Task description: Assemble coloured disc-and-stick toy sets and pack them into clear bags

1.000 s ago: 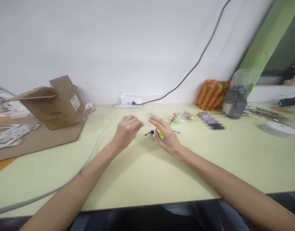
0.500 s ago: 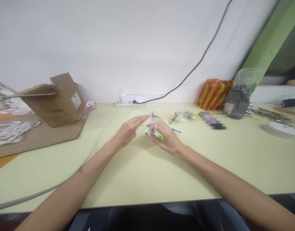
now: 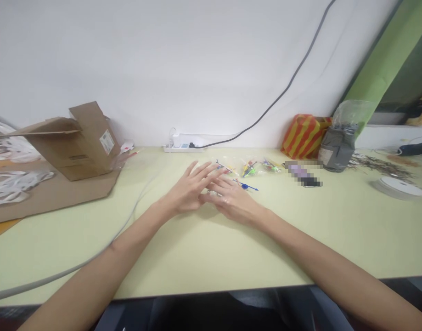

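Head camera looks down on a pale yellow tabletop, with both bare forearms reaching in from the near edge towards its middle. The left hand is spread flat, fingers stretched and gripping nothing, and its fingertips lie across those of the right hand. The right hand is likewise flat and released, palm down on the tabletop. A glint of clear plastic shows where the two hands meet, too hidden to name.

A small blue piece lies on the tabletop just beyond the right hand's fingers, on the side towards the far edge. Whether it touches them cannot be told, and neither hand grasps it. A little further back, a row of clear packets of colourful parts lies apart from both hands.

Along the far edge sit a white power strip, a red-and-yellow striped bag and a grey pouch topped with clear plastic. An open cardboard box stands towards the far left corner. A grey cable runs across the left part of the tabletop beside the left forearm. A white roll lies near the right edge.
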Available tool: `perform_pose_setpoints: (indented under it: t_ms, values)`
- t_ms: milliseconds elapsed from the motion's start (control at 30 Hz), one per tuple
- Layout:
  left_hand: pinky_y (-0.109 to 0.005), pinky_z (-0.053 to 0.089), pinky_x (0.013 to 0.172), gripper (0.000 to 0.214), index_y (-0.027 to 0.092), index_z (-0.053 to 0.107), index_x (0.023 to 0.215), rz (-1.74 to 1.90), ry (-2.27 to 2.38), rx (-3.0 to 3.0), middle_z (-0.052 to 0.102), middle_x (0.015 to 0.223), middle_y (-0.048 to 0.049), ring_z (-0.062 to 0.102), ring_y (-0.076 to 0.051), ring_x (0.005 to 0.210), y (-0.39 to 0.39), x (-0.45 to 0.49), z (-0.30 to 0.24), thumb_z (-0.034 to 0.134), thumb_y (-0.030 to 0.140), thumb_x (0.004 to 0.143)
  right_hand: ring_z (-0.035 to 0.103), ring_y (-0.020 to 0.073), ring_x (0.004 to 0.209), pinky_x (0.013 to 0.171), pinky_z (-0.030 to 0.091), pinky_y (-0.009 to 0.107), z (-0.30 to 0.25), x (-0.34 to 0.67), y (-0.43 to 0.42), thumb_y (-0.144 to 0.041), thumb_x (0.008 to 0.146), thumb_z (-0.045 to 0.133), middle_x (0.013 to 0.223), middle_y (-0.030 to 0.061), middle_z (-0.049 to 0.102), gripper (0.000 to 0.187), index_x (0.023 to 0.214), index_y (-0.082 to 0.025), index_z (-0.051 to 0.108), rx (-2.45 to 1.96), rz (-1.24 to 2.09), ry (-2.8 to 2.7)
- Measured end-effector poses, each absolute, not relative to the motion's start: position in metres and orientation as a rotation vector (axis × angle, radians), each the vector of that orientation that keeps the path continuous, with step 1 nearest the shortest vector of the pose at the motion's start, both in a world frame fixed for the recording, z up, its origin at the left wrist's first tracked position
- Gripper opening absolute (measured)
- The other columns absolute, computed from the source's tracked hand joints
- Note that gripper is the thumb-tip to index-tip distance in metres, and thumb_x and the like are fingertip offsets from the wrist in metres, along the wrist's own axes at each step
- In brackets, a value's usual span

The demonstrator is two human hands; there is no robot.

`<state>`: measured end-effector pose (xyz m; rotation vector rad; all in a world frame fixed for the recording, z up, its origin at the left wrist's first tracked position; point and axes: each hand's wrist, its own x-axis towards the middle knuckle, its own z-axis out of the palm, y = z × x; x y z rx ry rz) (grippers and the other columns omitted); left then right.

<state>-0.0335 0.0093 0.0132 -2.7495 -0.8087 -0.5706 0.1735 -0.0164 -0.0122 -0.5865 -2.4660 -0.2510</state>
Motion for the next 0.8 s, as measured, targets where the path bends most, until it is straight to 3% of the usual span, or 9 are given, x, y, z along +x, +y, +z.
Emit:
perform_pose_setpoints:
  t_ms: [100,333,467,567,667,733,800]
  values:
    - [-0.054,0.014,0.125,0.089,0.026,0.023,0.159,-0.571,-0.762,-2.757,0.048,0.152,-0.01,0.033,-0.031,0.148,0.008,-0.034,0.016,0.061,0.019,0.079,0.039,0.0235,0.144,0.117,0.037,0.052,-0.013,0.172,-0.018,-0.005,0.093,0.049,0.143,0.0074,0.057,0.044,0.13,-0.027,0.061,-0.557,-0.263,-2.49]
    - [-0.056,0.015,0.123,0.09,0.025,0.023,0.157,-0.603,-0.852,-2.745,0.048,0.148,-0.0125,0.04,-0.033,0.142,0.011,-0.042,0.021,0.065,0.025,0.078,0.03,0.0228,0.15,0.119,0.032,0.053,-0.008,0.177,-0.013,0.002,0.088,0.047,0.151,0.0031,0.05,0.052,0.126,-0.029,0.065,-0.535,-0.325,-2.502]
    - [-0.051,0.032,0.114,0.082,0.025,0.028,0.152,-0.831,-0.998,-2.676,0.059,0.128,-0.0108,0.052,-0.031,0.124,0.024,-0.051,0.01,0.065,0.03,0.08,0.036,0.0228,0.146,0.114,0.038,0.052,0.002,0.196,-0.001,0.005,0.085,0.043,0.152,0.004,0.05,0.051,0.114,-0.027,0.07,-0.614,-0.313,-2.347]
    - [-0.047,0.037,0.108,0.073,0.024,0.032,0.149,-0.927,-1.063,-2.603,0.059,0.121,-0.0098,0.054,-0.029,0.118,0.033,-0.055,0.002,0.063,0.029,0.082,0.054,0.0273,0.127,0.101,0.046,0.05,0.009,0.217,0.013,0.002,0.085,0.046,0.129,0.0099,0.066,0.04,0.101,-0.023,0.073,-0.881,-0.32,-2.161]
    - [-0.046,0.037,0.107,0.075,0.023,0.03,0.149,-0.913,-1.118,-2.554,0.058,0.12,-0.0096,0.053,-0.029,0.116,0.038,-0.058,-0.002,0.062,0.029,0.082,0.064,0.0265,0.094,0.081,0.049,0.04,0.016,0.238,0.022,-0.019,0.092,0.057,0.096,0.0107,0.072,0.015,0.098,-0.02,0.071,-1.341,-0.236,-2.147]
    - [-0.046,0.036,0.108,0.078,0.023,0.028,0.151,-0.903,-1.154,-2.531,0.057,0.12,-0.0094,0.053,-0.029,0.116,0.04,-0.06,-0.003,0.063,0.029,0.081,0.062,0.0228,0.077,0.068,0.044,0.032,0.019,0.251,0.025,-0.039,0.092,0.063,0.082,0.0082,0.07,0.02,0.09,-0.019,0.07,-1.598,-0.082,-2.209]
    - [-0.047,0.035,0.109,0.081,0.024,0.027,0.152,-0.902,-1.179,-2.513,0.057,0.121,-0.0095,0.052,-0.03,0.116,0.042,-0.061,-0.003,0.064,0.03,0.081,0.059,0.0187,0.067,0.059,0.037,0.028,0.019,0.26,0.026,-0.044,0.088,0.067,0.075,0.0059,0.068,0.027,0.078,-0.019,0.068,-1.735,0.103,-2.292]
